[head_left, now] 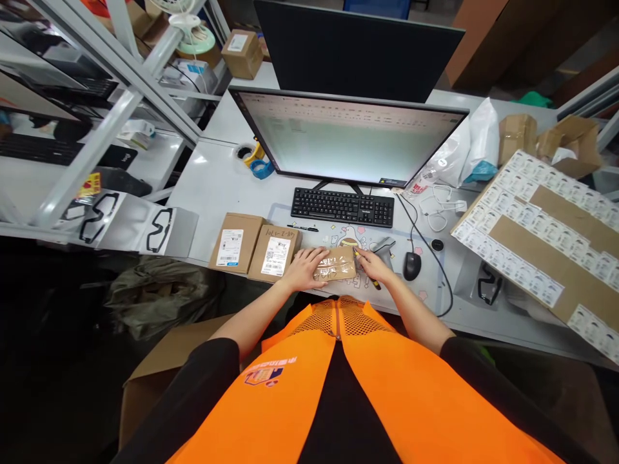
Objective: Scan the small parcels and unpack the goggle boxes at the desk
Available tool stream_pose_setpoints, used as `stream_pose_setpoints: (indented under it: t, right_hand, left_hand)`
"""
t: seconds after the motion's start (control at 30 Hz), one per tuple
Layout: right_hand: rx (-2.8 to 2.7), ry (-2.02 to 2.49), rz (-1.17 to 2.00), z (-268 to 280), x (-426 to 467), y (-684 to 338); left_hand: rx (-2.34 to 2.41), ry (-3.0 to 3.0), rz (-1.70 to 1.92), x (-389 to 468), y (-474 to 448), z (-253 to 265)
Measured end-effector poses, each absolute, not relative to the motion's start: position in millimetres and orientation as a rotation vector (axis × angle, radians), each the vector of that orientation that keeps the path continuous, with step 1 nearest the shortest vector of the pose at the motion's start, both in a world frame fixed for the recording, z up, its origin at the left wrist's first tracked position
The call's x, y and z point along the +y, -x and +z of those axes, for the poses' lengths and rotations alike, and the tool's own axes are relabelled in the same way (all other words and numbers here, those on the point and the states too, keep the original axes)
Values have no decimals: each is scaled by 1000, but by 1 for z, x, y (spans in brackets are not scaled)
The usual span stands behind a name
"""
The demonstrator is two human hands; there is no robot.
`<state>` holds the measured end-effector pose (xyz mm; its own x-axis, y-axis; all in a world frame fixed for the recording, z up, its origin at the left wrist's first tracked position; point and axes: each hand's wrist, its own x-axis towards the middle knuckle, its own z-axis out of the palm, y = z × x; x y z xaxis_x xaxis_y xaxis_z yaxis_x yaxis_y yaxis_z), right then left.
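A small taped cardboard box lies on the desk mat in front of me, clear tape shining across its top. My left hand grips its left end, fingers over the top. In my right hand is a yellow-and-black utility knife, its tip at the box's right upper edge; whether the blade is out is too small to tell. Left of my left hand stand two labelled cardboard boxes, one close by with handwriting on its top and another beside it.
Behind the box are a keyboard, a black pen and a lit monitor. A mouse with its cable lies to the right. Farther right, a large label-covered cardboard sheet overhangs the desk. Tape rolls sit back left.
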<state>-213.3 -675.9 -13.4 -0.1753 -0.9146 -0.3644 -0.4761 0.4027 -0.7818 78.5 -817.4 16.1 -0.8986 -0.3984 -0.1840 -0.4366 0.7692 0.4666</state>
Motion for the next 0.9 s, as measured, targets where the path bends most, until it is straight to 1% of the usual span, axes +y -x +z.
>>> stream_pose_setpoints:
  t: [0.07, 0.2, 0.27, 0.4, 0.5, 0.67, 0.9]
  right_hand:
    - [1850, 1254, -587, -9, -674, 214]
    - [1905, 1389, -600, 0, -671, 213]
    - [1936, 1435, -554, 4, -669, 212]
    - [1958, 1485, -423, 11, -661, 210]
    - [1933, 1497, -403, 15, -654, 211]
    - [1880, 1457, -457, 14, -638, 208]
    - [1793, 1291, -676, 2, -590, 173]
  left_hand:
    - [2880, 687, 785, -817, -79, 16]
    - [2872, 685, 789, -818, -80, 14]
    - [2878, 687, 801, -818, -80, 13]
    - [2877, 713, 828, -818, -80, 12]
    - [2859, 707, 837, -817, -78, 13]
    - [2853, 712, 813, -819, -78, 11]
    - [2865, 764, 776, -814, -74, 10]
